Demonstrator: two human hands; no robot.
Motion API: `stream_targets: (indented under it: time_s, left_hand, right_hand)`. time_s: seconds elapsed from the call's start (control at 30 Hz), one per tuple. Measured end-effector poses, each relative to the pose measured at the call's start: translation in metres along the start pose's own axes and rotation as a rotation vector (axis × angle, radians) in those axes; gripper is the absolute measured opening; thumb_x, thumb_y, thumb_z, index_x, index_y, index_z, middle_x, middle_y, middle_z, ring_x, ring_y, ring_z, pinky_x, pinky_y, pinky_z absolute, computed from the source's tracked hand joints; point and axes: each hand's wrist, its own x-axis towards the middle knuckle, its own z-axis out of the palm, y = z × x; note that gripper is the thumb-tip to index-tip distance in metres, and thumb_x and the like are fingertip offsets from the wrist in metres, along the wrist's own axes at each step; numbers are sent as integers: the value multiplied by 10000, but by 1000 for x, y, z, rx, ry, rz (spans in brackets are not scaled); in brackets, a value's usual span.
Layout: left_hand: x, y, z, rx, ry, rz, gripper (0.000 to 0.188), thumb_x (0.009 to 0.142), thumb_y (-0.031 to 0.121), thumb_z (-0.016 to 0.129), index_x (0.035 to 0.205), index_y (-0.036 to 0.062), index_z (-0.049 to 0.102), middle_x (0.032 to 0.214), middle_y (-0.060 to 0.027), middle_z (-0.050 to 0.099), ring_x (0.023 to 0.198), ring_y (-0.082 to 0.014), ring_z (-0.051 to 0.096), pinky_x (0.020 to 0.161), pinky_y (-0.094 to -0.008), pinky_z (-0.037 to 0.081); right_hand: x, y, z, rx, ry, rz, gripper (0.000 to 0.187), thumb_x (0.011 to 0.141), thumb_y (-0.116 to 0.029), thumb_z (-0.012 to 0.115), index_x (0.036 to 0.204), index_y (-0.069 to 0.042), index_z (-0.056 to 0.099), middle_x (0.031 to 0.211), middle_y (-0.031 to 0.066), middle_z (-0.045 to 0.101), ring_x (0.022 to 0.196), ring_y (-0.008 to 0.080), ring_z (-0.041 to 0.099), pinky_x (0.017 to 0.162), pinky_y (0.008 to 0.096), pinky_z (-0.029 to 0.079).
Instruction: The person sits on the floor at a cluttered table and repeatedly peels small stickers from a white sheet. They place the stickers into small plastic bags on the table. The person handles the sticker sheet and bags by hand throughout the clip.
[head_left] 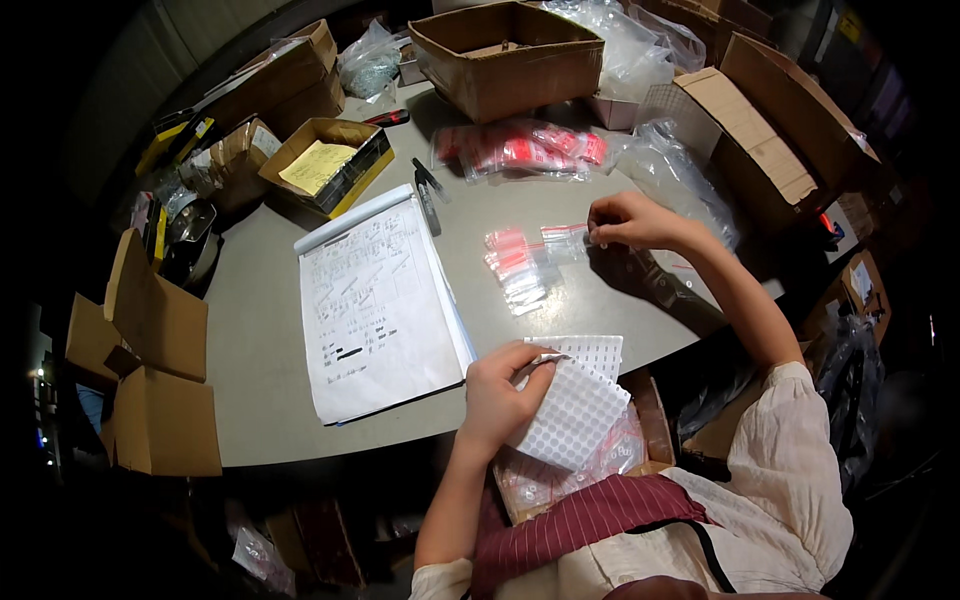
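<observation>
My left hand [507, 397] is closed on the upper left edge of a sheet of round white stickers [575, 415]. A second sheet with small dark marks [598, 353] lies partly under it, against the table edge. Over the table, my right hand [635, 221] has its fingertips pinched together at the right end of a small clear zip bag with a red strip [563, 241]. What sits between those fingertips is too small to make out. Just left of that bag, several similar small bags [513, 268] lie overlapped in a row.
An open pad of handwritten paper [375, 310] lies left, with pens [428, 190] above it. Red-striped bags [525, 147] are heaped behind. Cardboard boxes [505, 60] and a yellow-and-black box [330, 165] line the back. Below the sticker sheets is a box of bags [530, 485].
</observation>
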Motion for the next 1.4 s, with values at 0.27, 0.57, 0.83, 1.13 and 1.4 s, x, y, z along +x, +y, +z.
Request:
stream_targets:
  time_s: [0.27,0.57,0.83,1.13,1.4]
  left_hand:
    - [-1,3,-1,-10,-16,-30,133,858,48,709,965,-17,754,857,-146,722,767,-241,717,711,-314,547]
    - [-1,3,-3,-8,-26,15,130,863,45,707,968,-17,751,854,-142,717,759,-235,715,695,-308,541]
    - [-1,-4,-2,-58,-54,73,138,858,44,710,983,5,756,835,-108,700,688,-192,653,643,-295,503]
    - [-1,-4,-2,-23,-62,101,134,863,45,708,985,17,755,837,-103,692,670,-190,637,619,-289,494]
    - [1,-1,-5,54,-91,151,129,846,65,719,961,8,731,874,-133,700,763,-292,686,687,-353,532]
  right_hand:
    - [5,-10,-9,-497,91,103,307,859,-244,728,1008,22,690,906,239,704,864,401,686,760,473,522]
    - [2,-18,-6,-78,-49,-107,281,867,-174,732,1035,5,594,858,141,648,784,236,622,714,388,493]
    - [18,-22,11,-491,-13,-219,214,812,-64,646,977,43,563,951,275,645,908,462,616,772,499,484]
    - [-14,-63,37,-384,79,-279,349,932,-348,752,968,-17,647,796,139,677,717,300,632,659,390,496]
    - [-44,-92,76,123,-337,-353,239,990,-236,707,1050,-9,658,896,56,669,817,130,610,732,320,509]
